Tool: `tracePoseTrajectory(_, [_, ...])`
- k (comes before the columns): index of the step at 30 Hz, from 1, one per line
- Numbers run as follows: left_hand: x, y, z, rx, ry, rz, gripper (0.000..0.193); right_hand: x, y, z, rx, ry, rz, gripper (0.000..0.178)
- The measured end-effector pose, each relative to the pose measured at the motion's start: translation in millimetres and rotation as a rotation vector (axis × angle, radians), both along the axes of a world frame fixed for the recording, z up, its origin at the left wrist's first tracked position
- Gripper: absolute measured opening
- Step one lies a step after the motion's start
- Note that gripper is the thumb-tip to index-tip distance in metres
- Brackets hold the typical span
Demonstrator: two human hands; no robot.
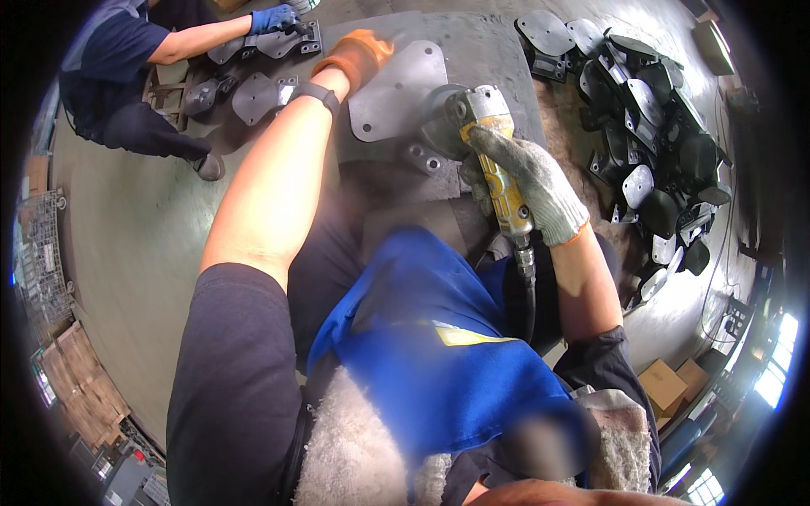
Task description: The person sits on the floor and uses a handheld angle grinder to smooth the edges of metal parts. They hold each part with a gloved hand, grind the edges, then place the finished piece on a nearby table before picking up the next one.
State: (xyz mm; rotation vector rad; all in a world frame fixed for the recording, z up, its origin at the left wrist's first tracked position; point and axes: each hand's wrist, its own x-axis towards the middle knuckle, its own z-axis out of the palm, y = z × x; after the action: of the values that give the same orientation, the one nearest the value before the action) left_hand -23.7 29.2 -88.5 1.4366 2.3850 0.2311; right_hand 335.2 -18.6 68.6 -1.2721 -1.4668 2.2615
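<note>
In the head view, a flat grey metal plate (395,88) with rounded corners and bolt holes lies on a dark counter (498,51) in front of the person. The left hand (363,57), in an orange glove, is at the plate's upper left edge; its fingers look bent, but whether they grip the metal or merely press on it I cannot tell. A dark wristwatch (319,94) sits just behind that glove. The right hand (533,177), in a pale knitted glove, is closed around the body of a yellow grinder (498,181), with a dark hose (530,304) running from its lower end. The grinder's round disc (443,126) overlaps the plate's right side; contact between them cannot be made out. A dark block with round holes (424,158) shows just below the plate, near the disc.

The person wears a blue apron (439,287). At upper left, a co-worker (110,51) reaches a blue-gloved hand (274,18) to dark metal parts (255,99). On the right lies a heap of similar metal pieces (645,101), with cardboard boxes (662,384) lower down.
</note>
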Motion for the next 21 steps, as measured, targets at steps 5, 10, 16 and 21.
tracePoseTrajectory(5, [30, -10, 43, 0.011, -0.095, 0.110, 0.050, -13, 8, -5, -0.014, -0.033, 0.010, 0.044])
tracePoseTrajectory(10, [36, -15, 56, 0.009, -0.099, 0.106, 0.048, -18, 11, -8, -0.003, -0.071, 0.043, 0.043])
tracePoseTrajectory(16, [36, -16, 56, -0.011, -0.107, 0.137, 0.049, -2, 16, -27, 0.084, -0.096, 0.110, 0.046])
tracePoseTrajectory(21, [38, -17, 57, 0.026, -0.115, 0.115, 0.050, -2, 11, -19, 0.076, -0.180, 0.126, 0.049])
